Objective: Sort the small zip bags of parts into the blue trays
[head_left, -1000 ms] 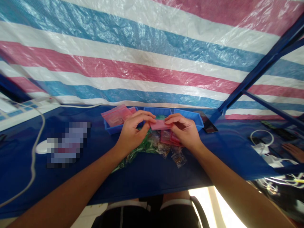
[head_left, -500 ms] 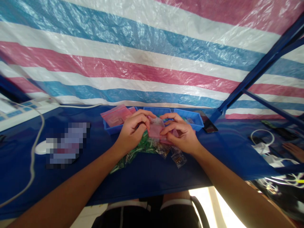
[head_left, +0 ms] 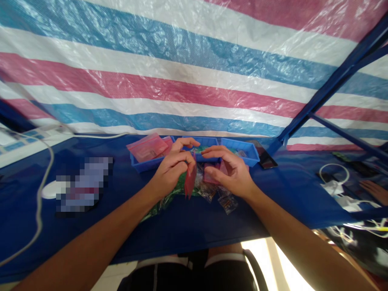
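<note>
My left hand [head_left: 172,167] pinches a pink plastic bag [head_left: 190,182], which hangs edge-on below the fingertips. Apart from that bag, my right hand [head_left: 228,167] is open, its thumb and fingers spread. Under it lie more pink bags [head_left: 212,173] and small clear bags with metal parts [head_left: 228,203]. Green pieces [head_left: 163,204], some in clear wrapping, are heaped beneath my left hand. Behind the hands stand a left blue bin [head_left: 145,165] with pink zip bags [head_left: 147,148] on top, a middle blue bin [head_left: 200,140] and a right blue bin [head_left: 253,155].
A dark phone-like slab [head_left: 266,158] lies right of the bins. At left are a white round object [head_left: 51,190], a blurred-out item [head_left: 87,182] and a white cable [head_left: 39,202]. Another person's hand [head_left: 374,190] shows at far right near white cables. A blue metal frame [head_left: 318,97] slants upward.
The pink bag was held flat between both hands. Now my right hand has let go and opened, and the bag hangs turned edge-on from my left hand.
</note>
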`<act>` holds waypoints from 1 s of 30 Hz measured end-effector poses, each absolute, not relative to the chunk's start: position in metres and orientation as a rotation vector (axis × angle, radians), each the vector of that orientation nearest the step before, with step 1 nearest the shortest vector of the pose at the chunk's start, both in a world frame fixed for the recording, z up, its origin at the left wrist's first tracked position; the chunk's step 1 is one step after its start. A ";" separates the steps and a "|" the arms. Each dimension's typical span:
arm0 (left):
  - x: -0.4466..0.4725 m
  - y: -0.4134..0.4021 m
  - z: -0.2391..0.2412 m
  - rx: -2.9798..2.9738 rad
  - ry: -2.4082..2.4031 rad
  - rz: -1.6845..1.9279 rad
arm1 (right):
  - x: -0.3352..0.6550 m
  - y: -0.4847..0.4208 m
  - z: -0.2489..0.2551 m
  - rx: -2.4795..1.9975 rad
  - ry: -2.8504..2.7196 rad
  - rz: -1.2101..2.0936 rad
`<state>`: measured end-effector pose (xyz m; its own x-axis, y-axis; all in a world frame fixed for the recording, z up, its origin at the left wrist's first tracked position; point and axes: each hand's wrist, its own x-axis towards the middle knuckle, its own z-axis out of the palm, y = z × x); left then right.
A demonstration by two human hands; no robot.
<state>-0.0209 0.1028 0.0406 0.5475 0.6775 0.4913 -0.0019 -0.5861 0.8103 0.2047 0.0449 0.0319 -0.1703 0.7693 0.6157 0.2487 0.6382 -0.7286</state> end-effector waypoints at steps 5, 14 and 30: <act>-0.019 0.099 0.040 1.928 0.449 0.876 | 0.195 0.045 0.023 -0.789 -1.798 0.750; -0.018 0.104 0.030 1.874 0.410 0.818 | 0.198 0.048 0.017 -0.825 -1.648 1.036; -0.010 0.112 0.021 1.525 0.609 1.220 | 0.211 0.068 0.011 -0.917 -1.063 0.910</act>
